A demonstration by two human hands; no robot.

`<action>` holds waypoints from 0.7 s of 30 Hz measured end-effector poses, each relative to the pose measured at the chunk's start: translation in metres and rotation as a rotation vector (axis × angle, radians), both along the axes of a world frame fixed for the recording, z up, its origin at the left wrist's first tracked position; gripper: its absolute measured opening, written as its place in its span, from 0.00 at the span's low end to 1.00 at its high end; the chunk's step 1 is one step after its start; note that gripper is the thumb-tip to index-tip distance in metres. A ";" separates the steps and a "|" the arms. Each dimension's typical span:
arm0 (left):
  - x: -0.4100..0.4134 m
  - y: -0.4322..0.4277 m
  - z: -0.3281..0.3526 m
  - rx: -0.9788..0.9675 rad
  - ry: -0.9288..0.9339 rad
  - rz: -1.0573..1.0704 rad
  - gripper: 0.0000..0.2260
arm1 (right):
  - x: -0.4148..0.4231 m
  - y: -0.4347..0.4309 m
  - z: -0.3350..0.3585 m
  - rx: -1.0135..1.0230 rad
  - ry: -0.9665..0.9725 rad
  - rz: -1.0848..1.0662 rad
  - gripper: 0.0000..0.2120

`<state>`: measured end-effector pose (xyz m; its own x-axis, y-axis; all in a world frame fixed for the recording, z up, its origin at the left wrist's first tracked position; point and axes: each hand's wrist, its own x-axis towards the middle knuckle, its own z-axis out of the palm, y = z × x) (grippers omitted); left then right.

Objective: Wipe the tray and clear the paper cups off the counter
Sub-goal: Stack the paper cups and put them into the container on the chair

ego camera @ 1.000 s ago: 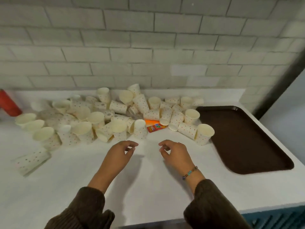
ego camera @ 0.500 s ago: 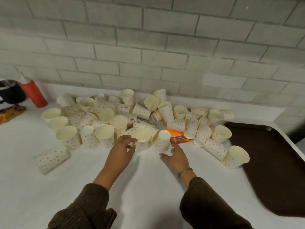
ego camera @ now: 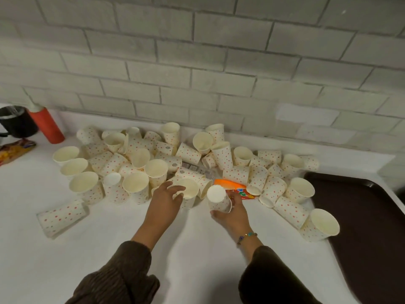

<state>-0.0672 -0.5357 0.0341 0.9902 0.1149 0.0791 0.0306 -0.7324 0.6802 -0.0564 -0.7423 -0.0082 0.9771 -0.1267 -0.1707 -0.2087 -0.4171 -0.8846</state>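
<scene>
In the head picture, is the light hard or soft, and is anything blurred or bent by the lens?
Head view: soft, even light, only faint shadows on the counter; brick lines of the wall bend slightly from the wide lens; the left hand looks smeared at the fingers; no strong glare.

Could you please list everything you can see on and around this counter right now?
paper cups: dozens, cream with red dots, piled by the wall
tray: one, dark brown, counter's right end
orange packet: one, among the middle cups
squeeze bottle: one, red, far left
container: one, black, left edge
snack wrapper: one, yellow-red, left edge
counter: one, white
wall: one, pale grey brick, behind
sleeves: two, dark brown
left hand: at an upright cup's rim
right hand: grips an inverted cup
</scene>
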 end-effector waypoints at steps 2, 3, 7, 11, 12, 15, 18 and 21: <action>0.002 -0.003 -0.003 0.010 0.024 -0.004 0.11 | -0.005 -0.013 0.009 0.069 0.003 0.002 0.32; 0.003 -0.004 -0.004 0.018 0.041 -0.003 0.11 | -0.008 -0.020 0.014 0.105 0.001 0.002 0.32; 0.004 -0.011 -0.009 0.018 0.128 -0.016 0.14 | -0.012 -0.044 0.038 0.189 -0.045 -0.005 0.32; 0.001 -0.013 -0.012 -0.037 0.179 0.003 0.17 | -0.014 -0.059 0.057 0.119 -0.153 -0.054 0.28; 0.000 -0.012 -0.012 -0.050 0.178 0.013 0.18 | -0.015 -0.062 0.061 0.058 -0.189 -0.054 0.27; -0.002 -0.011 -0.009 -0.084 0.161 0.022 0.18 | -0.018 -0.066 0.068 -0.137 -0.208 -0.026 0.24; -0.003 -0.019 0.001 -0.086 0.133 -0.010 0.19 | -0.022 -0.057 0.068 -0.262 -0.142 0.032 0.18; -0.011 -0.039 0.013 -0.063 0.108 -0.095 0.20 | -0.027 -0.037 0.066 -0.225 -0.082 0.062 0.19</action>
